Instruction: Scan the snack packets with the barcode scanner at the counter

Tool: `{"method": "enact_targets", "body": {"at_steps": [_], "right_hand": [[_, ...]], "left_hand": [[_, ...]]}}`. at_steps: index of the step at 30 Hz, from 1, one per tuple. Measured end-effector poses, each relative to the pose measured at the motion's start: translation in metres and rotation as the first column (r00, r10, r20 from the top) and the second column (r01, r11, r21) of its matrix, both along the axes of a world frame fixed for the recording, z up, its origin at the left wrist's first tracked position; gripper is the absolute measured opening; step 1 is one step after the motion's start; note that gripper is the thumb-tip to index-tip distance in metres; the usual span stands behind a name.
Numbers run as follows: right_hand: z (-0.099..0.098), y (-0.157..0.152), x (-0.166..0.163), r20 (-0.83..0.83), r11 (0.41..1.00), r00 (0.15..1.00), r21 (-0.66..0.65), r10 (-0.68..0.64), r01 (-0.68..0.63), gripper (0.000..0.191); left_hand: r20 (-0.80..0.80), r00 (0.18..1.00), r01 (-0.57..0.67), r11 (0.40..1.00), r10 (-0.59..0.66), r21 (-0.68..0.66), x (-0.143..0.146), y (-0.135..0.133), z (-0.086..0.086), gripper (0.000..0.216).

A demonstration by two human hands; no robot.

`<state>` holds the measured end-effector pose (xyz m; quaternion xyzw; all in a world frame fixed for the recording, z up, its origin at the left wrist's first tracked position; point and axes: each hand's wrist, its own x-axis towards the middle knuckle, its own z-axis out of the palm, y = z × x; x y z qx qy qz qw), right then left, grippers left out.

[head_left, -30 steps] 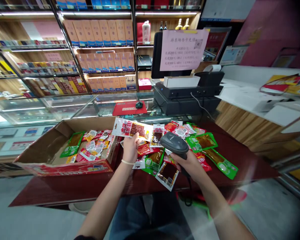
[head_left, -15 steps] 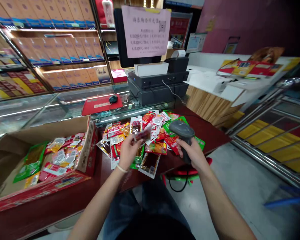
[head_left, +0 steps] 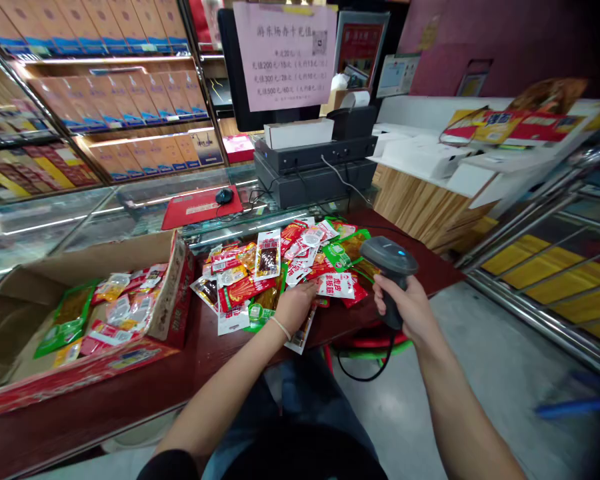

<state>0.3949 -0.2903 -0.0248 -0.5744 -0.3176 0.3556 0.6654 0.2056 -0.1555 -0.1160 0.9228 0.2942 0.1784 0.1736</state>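
My right hand is wrapped round the handle of a dark grey barcode scanner, held above the right end of the table; a small blue light shows on its top. Low over a pile of snack packets, my left hand has its fingers closed at the edge of a red and white snack packet. The fingertips are partly hidden. Beneath that hand, a packet with a dark filling sticks out toward the table's front edge. Green, red and white packets overlap in the pile.
An open cardboard box with several packets inside stands on the left. Behind the pile are a red mouse pad with a mouse, and a till unit under a monitor. A metal railing runs along the right.
My left hand has moved right and down onto the pile, bringing the packet it held in the air with it. My right hand and the scanner have shifted slightly right.
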Motion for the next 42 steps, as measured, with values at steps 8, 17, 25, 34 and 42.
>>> {"method": "enact_targets", "body": {"at_steps": [8,17,25,34,42], "right_hand": [[0.009,0.005,-0.011,0.043,1.0,0.999,0.013,0.026,-0.027,0.033],[0.033,0.029,-0.053,0.158,0.986,0.973,-0.036,0.169,-0.165,0.038],[0.053,0.081,-0.128,0.204,0.89,0.866,-0.095,0.456,-0.446,0.036],[0.057,0.14,-0.224,0.234,0.75,0.716,-0.111,0.658,-0.652,0.042],[0.05,0.171,-0.263,0.18,0.72,0.697,-0.145,0.694,-0.679,0.043]], "left_hand": [[0.22,0.975,0.013,0.996,0.006,-0.083,-0.022,0.0,0.026,0.029],[0.409,0.889,-0.185,0.979,0.204,-0.086,-0.107,0.018,0.096,0.022],[0.462,0.768,-0.479,0.876,0.444,-0.046,-0.245,0.026,0.146,0.023],[0.277,0.604,-0.749,0.651,0.747,-0.124,-0.399,0.053,0.137,0.024],[-0.121,0.686,-0.725,0.688,0.718,-0.033,-0.455,0.088,0.111,0.028]]}}
